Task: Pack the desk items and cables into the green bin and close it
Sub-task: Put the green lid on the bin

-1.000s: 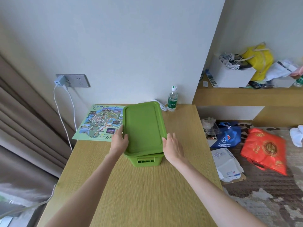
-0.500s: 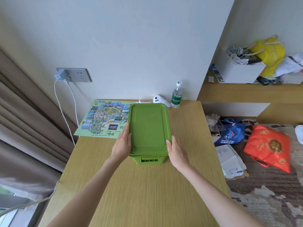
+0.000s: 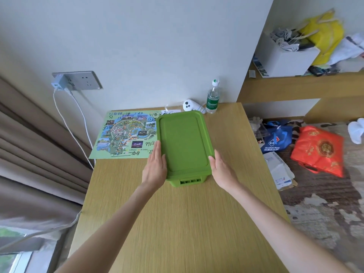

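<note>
The green bin (image 3: 188,181) stands in the middle of the wooden desk (image 3: 177,223) with its green lid (image 3: 182,141) lying flat on top. My left hand (image 3: 155,166) lies against the lid's left edge near the front corner, fingers straight and together. My right hand (image 3: 221,170) presses the lid's right edge the same way. The bin's contents are hidden under the lid. A white controller (image 3: 190,105) with a thin cable lies on the desk behind the bin, by the wall.
A printed map sheet (image 3: 126,134) lies left of the bin. A water bottle (image 3: 212,97) stands by the wall. A charger (image 3: 58,83) in the wall socket trails white cables down the left. Bags (image 3: 319,148) and papers cover the floor on the right.
The lid, held tilted over the bin a second ago, now sits flat on it. Both hands stay at its sides. The view shifted, revealing the controller behind the bin.
</note>
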The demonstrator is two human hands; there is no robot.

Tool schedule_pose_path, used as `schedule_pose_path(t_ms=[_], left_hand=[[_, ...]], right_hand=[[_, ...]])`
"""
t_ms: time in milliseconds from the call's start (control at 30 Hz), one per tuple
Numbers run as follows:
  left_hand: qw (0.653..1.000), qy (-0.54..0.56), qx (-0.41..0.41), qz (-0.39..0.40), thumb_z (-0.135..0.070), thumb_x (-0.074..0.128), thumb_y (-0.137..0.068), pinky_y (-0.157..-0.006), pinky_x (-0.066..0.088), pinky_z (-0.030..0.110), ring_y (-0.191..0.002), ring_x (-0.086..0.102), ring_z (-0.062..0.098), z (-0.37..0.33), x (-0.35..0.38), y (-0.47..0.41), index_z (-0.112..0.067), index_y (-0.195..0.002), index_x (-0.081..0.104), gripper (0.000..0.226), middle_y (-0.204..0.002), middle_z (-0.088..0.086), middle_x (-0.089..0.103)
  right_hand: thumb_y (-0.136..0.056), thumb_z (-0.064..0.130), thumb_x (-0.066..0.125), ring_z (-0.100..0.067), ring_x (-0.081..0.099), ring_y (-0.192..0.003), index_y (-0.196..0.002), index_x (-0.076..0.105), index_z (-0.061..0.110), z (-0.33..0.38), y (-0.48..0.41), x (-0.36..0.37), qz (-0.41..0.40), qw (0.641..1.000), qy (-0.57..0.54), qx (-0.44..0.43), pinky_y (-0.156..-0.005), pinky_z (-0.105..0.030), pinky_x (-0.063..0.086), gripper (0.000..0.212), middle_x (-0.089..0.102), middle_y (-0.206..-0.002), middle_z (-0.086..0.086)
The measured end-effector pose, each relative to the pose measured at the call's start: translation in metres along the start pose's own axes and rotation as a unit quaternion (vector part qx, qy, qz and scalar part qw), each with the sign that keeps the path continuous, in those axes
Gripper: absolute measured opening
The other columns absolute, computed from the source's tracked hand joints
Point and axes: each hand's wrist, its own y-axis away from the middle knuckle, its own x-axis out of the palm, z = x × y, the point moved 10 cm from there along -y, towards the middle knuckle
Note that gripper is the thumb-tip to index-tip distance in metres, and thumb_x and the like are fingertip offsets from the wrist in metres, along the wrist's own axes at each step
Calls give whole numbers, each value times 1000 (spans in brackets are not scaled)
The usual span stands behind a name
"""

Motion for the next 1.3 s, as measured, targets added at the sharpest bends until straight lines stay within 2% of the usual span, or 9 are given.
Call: schedule_pose_path(t_ms=[100, 233, 300, 567, 800, 1067, 1167, 1233, 1300], left_hand=[[1000, -20, 8, 21, -29, 28, -105, -106, 43, 42, -147, 21, 22, -4, -6, -18, -13, -155, 11, 56, -164, -1, 8], [998, -41, 23, 41, -27, 33, -104, -118, 21, 42, -148, 16, 26, -13, -18, -59, -11, -154, 16, 56, -163, 4, 12], [995, -70, 40, 50, -28, 32, -104, -118, 20, 45, -148, 14, 26, -16, -22, -83, -15, -155, 17, 55, -164, 1, 11], [978, -142, 124, 92, -40, 22, -104, -120, 8, 43, -150, 6, 14, -13, -7, -148, -21, -156, 9, 57, -164, -5, 7], [990, -37, 117, 67, -46, 23, -103, -118, 15, 46, -146, 21, 13, 3, 6, -155, -35, -155, 13, 54, -161, -14, 17], [987, -20, 150, 50, -39, 27, -103, -111, 30, 46, -138, 35, 16, 0, 4, -155, -28, -154, 21, 52, -154, -7, 30], [987, -40, 149, 48, -41, 31, -102, -108, 32, 46, -129, 44, 21, -4, 0, -164, -21, -146, 34, 48, -142, -1, 45], [987, -47, 134, 69, -45, 33, -102, -104, 37, 47, -123, 50, 24, -7, 2, -176, -18, -137, 43, 46, -134, 3, 51], [988, -30, 104, 112, -51, 32, -101, -95, 46, 45, -112, 57, 24, -10, 7, -190, -16, -131, 49, 49, -130, 6, 57]], right_hand=[[-105, 22, 28, -25, 29, -143, -154, 4, 11, 16, -9, -9, -31, 999, 1, -9, -103, -37, 42, 56, 10, -163, -7], [-100, 2, 39, -25, 25, -144, -154, 10, 9, 50, -37, -21, -77, 995, 51, -43, -114, -33, 27, 61, 16, -160, -10], [-103, 11, 35, -26, 9, -149, -154, 10, 9, 58, -56, -21, -73, 995, 67, -32, -120, -36, 10, 57, 6, -163, -8], [-105, 33, 24, -15, -10, -149, -154, -1, 12, 67, -111, -8, -60, 987, 144, -23, -115, -32, -4, 59, -14, -162, -2], [-103, 40, 25, -9, -1, -149, -155, 6, 18, 58, -121, -5, -88, 988, 129, -20, -116, -38, 18, 60, -14, -161, 12], [-99, 48, 33, -13, 14, -148, -154, 11, 22, 61, -118, -8, -104, 986, 126, -14, -110, -45, 32, 65, -7, -162, 14], [-99, 35, 46, -11, 20, -146, -154, 14, 22, 56, -111, -15, -123, 992, -4, -2, -112, -40, 28, 64, 6, -163, 11], [-98, 29, 50, -16, 33, -141, -150, 23, 18, 41, -95, -18, -135, 986, -89, 43, -114, -40, 30, 59, 27, -158, 1], [-97, 33, 52, -19, 53, -120, -137, 36, 20, 20, -67, -21, -147, 980, -93, 98, -97, -39, 46, 45, 50, -139, 0]])
